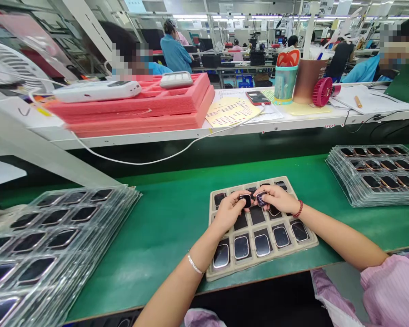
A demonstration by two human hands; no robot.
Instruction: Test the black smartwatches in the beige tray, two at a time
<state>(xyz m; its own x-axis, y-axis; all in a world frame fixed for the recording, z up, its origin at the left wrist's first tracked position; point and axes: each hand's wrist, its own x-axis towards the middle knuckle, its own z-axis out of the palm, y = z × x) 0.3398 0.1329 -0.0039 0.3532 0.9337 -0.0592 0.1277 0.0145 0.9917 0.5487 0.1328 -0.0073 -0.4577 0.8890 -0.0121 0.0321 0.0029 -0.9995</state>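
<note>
Both hands [229,211] [276,198] inside beige tray [259,268] edges

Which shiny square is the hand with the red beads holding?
The dark square device pinched in the right hand. It is above the beige tray, not lying in it, beside the one in the left hand.

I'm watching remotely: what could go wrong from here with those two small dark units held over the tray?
Two possible risks. The left-hand unit, held in the left hand, sits very close to the right-hand unit, held in the right hand, so they could knock and scuff. The silver bangle and beaded bracelet are near the uncovered units in the beige tray, and might scratch them.
</note>
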